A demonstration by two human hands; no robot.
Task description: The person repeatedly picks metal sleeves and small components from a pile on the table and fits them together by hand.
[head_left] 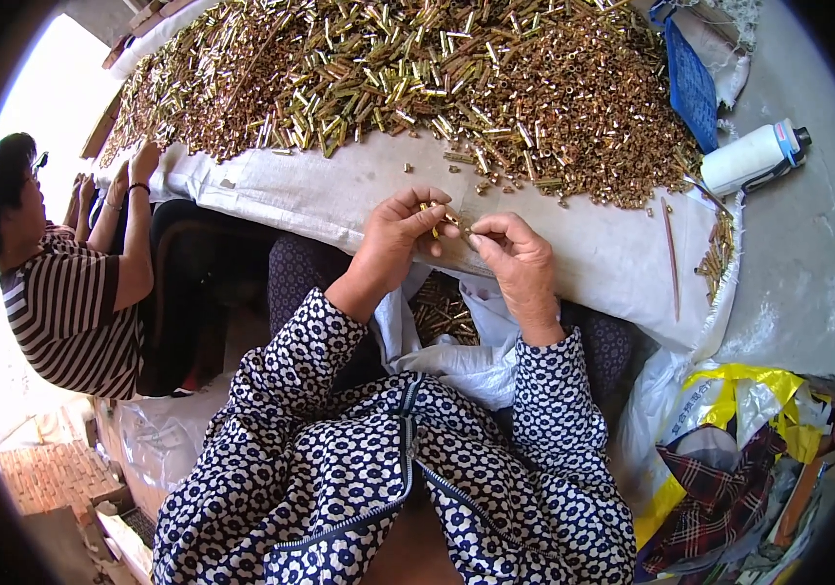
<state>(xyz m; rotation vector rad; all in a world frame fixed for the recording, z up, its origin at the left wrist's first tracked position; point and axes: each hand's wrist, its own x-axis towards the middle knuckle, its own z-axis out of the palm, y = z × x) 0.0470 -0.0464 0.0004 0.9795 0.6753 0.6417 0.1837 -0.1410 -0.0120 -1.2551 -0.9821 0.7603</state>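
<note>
Close together above the near edge of the white sheet [325,190], my two hands meet fingertip to fingertip. My left hand [398,229] is closed round slim brass-coloured metal pieces [427,207], which poke out between the fingers. Thumb and forefinger of my right hand [518,263] pinch the end of a small metal part that lies between both hands; its exact shape is too small to tell. Beyond them spreads a large heap of brass-coloured tubes and short sleeves [388,73]. Below my hands, a white sack [481,370] gapes in my lap, with long metal pieces [440,310] inside.
At the left, a person in a striped top [76,302] reaches toward the heap. A white bottle [754,158] lies right, beside a blue plastic piece [690,83]. A thin brown rod [671,258] rests on the sheet. Bags and a plaid cloth [715,497] are lower right.
</note>
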